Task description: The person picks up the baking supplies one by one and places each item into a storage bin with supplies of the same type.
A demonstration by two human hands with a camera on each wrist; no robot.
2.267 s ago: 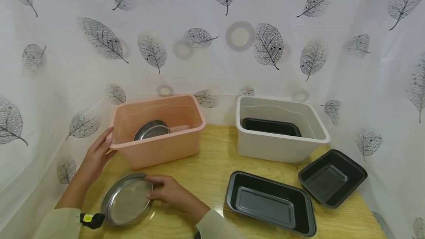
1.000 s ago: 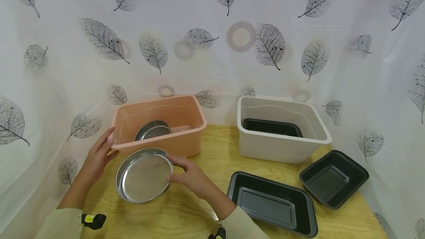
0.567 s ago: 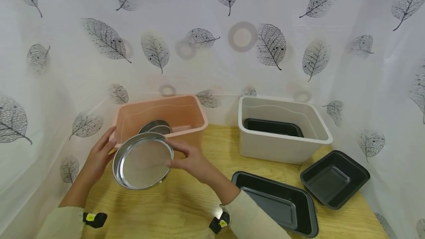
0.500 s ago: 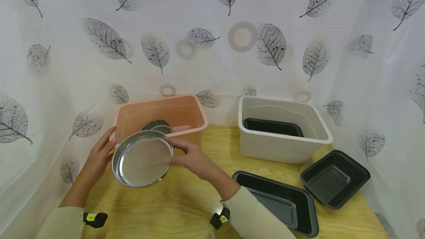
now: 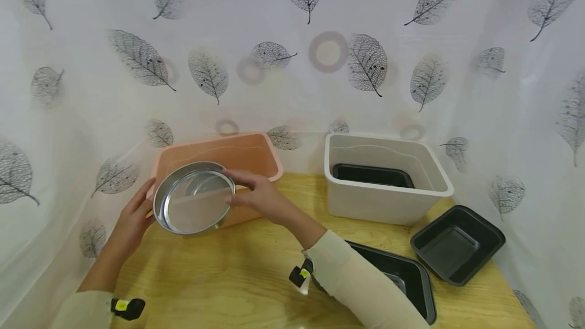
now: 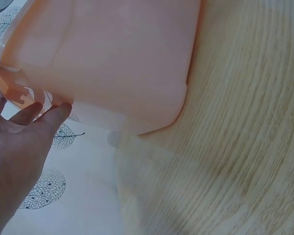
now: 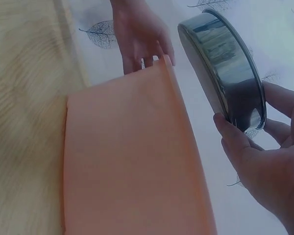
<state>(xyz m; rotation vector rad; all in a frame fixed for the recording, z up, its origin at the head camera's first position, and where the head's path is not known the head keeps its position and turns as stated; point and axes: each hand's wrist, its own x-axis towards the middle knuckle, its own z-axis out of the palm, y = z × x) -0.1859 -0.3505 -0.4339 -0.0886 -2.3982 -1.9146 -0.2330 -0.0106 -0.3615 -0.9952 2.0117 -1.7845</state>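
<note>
My right hand (image 5: 267, 199) pinches the right rim of a round metal sieve (image 5: 192, 215), thumb on one side and fingers on the other. The sieve is tilted and overlaps the near rim of the pink bin (image 5: 249, 212) in the head view. In the right wrist view its shiny side wall (image 7: 230, 63) stands apart from the bin's edge. Another round metal sieve lies inside the bin, dimly seen through the mesh. My left hand (image 5: 130, 225) grips the bin's left end, with fingers at the handle opening in the left wrist view (image 6: 24, 142).
A white bin (image 5: 375, 199) stands at the back right with a dark pan (image 5: 372, 174) inside. In front of it lie a long dark loaf pan (image 5: 413, 293), partly behind my right sleeve, and a square dark pan (image 5: 457, 245). A leaf-printed curtain (image 5: 292, 95) hangs behind.
My right hand has lifted the sieve from the wooden table and brought it up and forward to the pink bin's near rim. The left hand has stayed on the bin.
</note>
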